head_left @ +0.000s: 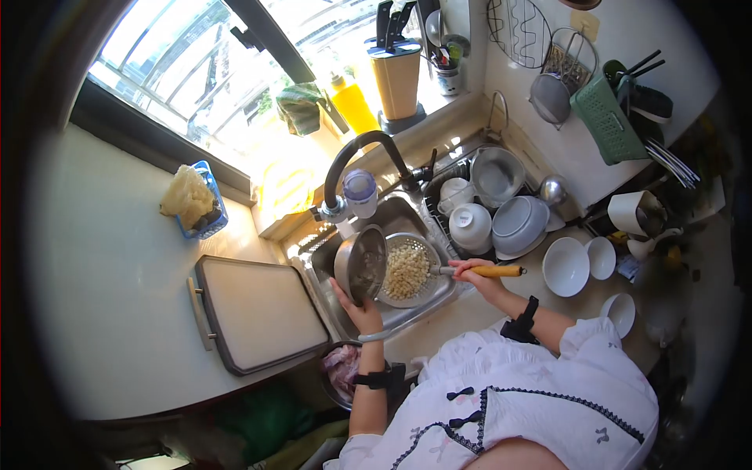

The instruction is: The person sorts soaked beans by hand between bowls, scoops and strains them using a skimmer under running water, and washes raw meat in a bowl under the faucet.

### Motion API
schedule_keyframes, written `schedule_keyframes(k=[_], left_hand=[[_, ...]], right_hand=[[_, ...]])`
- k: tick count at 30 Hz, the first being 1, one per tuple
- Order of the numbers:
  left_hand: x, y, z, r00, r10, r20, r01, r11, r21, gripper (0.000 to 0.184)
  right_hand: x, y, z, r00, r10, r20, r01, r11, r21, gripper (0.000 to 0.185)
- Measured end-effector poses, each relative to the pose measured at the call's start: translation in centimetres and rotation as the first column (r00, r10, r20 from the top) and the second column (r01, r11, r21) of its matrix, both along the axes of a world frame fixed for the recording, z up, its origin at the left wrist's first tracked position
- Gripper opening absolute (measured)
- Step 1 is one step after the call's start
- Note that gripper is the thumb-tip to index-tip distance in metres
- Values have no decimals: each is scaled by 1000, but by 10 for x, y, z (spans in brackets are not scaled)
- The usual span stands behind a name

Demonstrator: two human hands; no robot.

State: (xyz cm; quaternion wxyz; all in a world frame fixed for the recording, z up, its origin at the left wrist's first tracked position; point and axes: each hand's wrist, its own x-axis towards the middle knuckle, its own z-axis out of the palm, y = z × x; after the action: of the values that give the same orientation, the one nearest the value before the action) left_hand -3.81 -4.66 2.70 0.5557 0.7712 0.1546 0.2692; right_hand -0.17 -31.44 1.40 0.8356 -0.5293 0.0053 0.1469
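My left hand (358, 311) grips the lower rim of a metal bowl (361, 265), which is tilted on its side over the sink (407, 315), under the black faucet (368, 139). To its right, my right hand (472, 276) is closed round the yellow handle of a strainer (432, 290). Pale, small pieces of food (406, 269) lie in the strainer's basket, close beside the bowl. The bowl's inside looks wet, with little in it that I can make out.
A cutting board (262, 313) lies left of the sink. Bowls (470, 226) and a metal pot (497, 176) crowd the rack on the right, with white bowls (565, 267) nearer me. A knife block (396, 82) and yellow bottle (354, 106) stand by the window.
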Motion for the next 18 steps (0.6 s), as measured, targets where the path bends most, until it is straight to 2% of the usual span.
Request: schedule_keyframes(k=[3, 4, 6, 10, 12, 13, 14, 15, 16, 17, 18], left_hand=[[-5, -8, 18, 1000, 4, 23, -12, 930, 366, 70], [-7, -8, 23, 1000, 8, 25, -17, 930, 367, 70], [-10, -7, 30, 994, -102, 33, 70, 852, 520, 70], [-14, -4, 34, 983, -142, 113, 45, 793, 608, 68], [-14, -4, 34, 984, 18, 178, -94, 900, 425, 67], [-11, -8, 39, 973, 122, 196, -171, 952, 255, 69], [-13, -6, 38, 970, 130, 203, -181, 950, 255, 69], [-15, -1, 36, 954, 247, 169, -261, 963, 67, 71], [-16, 3, 36, 929, 351, 118, -337, 934, -122, 73], [-21, 5, 36, 907, 418, 59, -346, 816, -463, 67], [-25, 1, 49, 878, 478, -35, -433, 759, -487, 57]], right_hand=[[2, 6, -6, 998, 30, -53, -28, 999, 30, 12], [3, 8, -7, 998, 35, -51, -33, 999, 31, 12], [5, 13, -11, 992, 40, -122, -26, 992, 120, 11], [8, 18, -19, 993, 50, -109, -31, 986, 165, 11], [11, 24, -23, 986, 49, -159, -17, 979, 201, 10], [14, 28, -24, 987, 55, -154, -23, 979, 201, 10], [19, 34, -25, 982, 56, -181, -20, 981, 193, 9], [26, 42, -27, 977, 58, -204, -19, 982, 186, 9], [33, 50, -27, 980, 67, -188, -30, 982, 189, 9], [39, 59, -27, 977, 64, -202, -24, 980, 198, 10], [45, 68, -29, 975, 63, -215, -17, 978, 209, 10]])
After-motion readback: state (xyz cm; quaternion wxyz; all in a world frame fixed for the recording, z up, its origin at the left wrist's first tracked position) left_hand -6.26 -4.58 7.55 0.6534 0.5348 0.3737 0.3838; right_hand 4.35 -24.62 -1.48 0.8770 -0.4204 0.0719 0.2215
